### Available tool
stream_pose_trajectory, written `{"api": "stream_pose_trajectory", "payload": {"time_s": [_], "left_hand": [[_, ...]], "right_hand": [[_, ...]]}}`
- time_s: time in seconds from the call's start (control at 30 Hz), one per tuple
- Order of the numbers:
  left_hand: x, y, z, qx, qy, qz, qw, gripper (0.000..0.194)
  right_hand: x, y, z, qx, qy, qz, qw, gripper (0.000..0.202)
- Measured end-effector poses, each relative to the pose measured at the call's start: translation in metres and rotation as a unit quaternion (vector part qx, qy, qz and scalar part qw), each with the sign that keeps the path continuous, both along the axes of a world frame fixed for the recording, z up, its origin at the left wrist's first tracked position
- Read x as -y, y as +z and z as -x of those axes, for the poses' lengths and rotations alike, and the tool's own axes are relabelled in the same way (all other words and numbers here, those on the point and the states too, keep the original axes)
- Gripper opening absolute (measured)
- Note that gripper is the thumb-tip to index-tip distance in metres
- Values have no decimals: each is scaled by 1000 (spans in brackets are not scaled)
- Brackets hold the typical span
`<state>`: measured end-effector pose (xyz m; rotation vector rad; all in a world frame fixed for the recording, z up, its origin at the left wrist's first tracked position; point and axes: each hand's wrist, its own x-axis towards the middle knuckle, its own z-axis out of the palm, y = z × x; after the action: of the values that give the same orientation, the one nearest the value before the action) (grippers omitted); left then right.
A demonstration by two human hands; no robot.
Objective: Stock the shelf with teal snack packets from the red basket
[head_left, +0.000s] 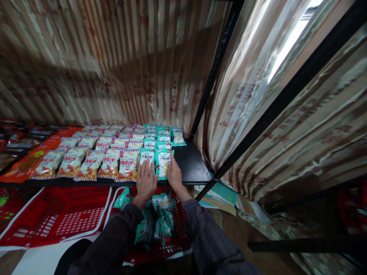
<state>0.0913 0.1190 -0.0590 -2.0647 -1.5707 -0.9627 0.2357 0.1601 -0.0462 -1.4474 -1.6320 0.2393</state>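
Note:
My left hand [147, 180] lies with its fingers spread over the lower part of a teal-and-white snack packet [147, 157] in the front row on the shelf. Just to its right, my right hand [174, 175] rests along the right edge of a second teal snack packet [163, 162], fingers stretched forward; their undersides are hidden. Behind both hands, more teal packets [164, 133] lie in overlapping rows. Below my forearms, a red basket [183, 244] holds several loose teal packets [163, 201].
Rows of white-and-orange snack packets [109, 162] lie left of the teal ones, then orange bags [25, 164]. The black shelf [192, 162] ends at black metal posts [220, 168]. Another red basket [69, 214] stands lower left. Patterned curtains [129, 65] hang behind.

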Motion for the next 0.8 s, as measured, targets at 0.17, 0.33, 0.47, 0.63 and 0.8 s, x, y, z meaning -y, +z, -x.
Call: {"api": "stream_pose_trajectory", "payload": {"time_s": [0.17, 0.33, 0.47, 0.63, 0.8], "left_hand": [[1, 2, 2, 22, -1, -8, 1000, 54], [5, 5, 3, 17, -9, 0, 1000, 54], [11, 6, 2, 12, -12, 15, 1000, 53], [15, 8, 0, 15, 13, 39, 999, 49], [12, 7, -1, 4, 21, 52, 998, 49]], "right_hand": [[5, 3, 0, 43, -6, 0, 999, 53], [17, 9, 3, 115, -45, 9, 992, 75], [27, 8, 3, 165, -43, -9, 985, 75], [33, 6, 2, 205, -23, -28, 978, 64], [28, 3, 4, 199, -3, -9, 980, 55]]}}
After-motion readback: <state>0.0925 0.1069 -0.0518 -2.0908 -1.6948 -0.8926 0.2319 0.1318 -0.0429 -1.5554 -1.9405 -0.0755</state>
